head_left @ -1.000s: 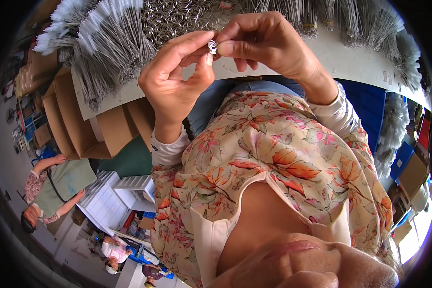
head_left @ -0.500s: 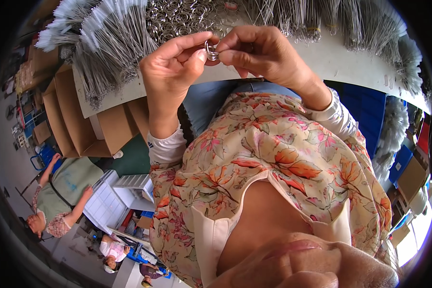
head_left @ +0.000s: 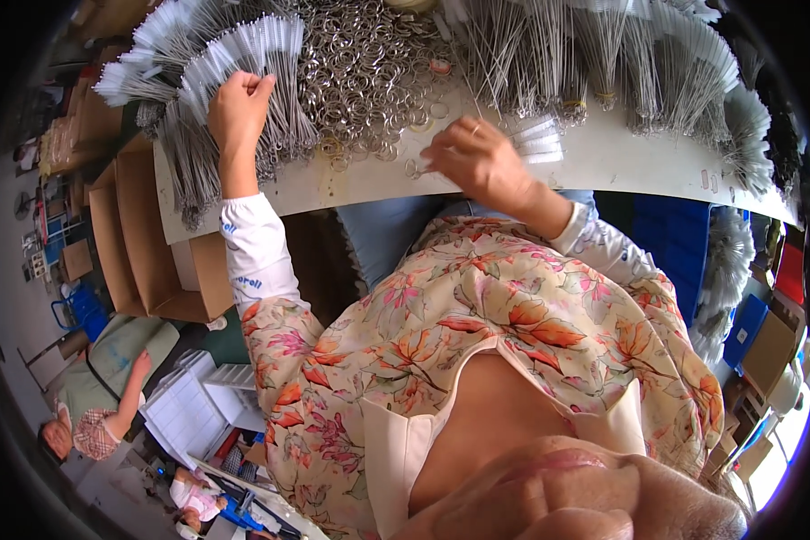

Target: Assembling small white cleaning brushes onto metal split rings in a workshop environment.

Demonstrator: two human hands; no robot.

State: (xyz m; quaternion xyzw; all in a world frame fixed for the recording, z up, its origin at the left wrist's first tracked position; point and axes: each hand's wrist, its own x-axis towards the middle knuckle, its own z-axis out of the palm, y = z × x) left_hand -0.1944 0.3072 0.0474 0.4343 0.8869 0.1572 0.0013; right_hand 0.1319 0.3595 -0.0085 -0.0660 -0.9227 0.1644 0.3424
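white worktable (head_left: 603,162) spans the upper field, its edge bowed by the lens; across it lie fanned bundles of thin wire-stemmed brushes (head_left: 198,54), a further row of brush bundles (head_left: 621,54) at the right, and between them a heap of small metal split rings (head_left: 360,63). cardboard boxes (head_left: 135,243) stand below the table's left end. left hand (head_left: 238,103) reaches up into the left fan of brushes, fingers curled and pinching at the stems; judged from the pose, it is picking out a single brush, though whether one stem is already isolated cannot be told. right hand (head_left: 477,162) rests near the table's front edge just below the ring heap, fingers bent inward as if closed on something small; what it grips, if anything, is hidden by the fingers, and a ring held there can only be supposed. just beside it lies a small loose cluster of white-tipped brushes (head_left: 535,139). the step in hand appears to be fetching the next brush for joining to a ring; the next move would call for drawing one stem free without dragging its neighbours, then bringing both hands together. hard to make out: individual rings in the heap, the brush ends at the top rim, cut off by the frame, and other people at the lower left.
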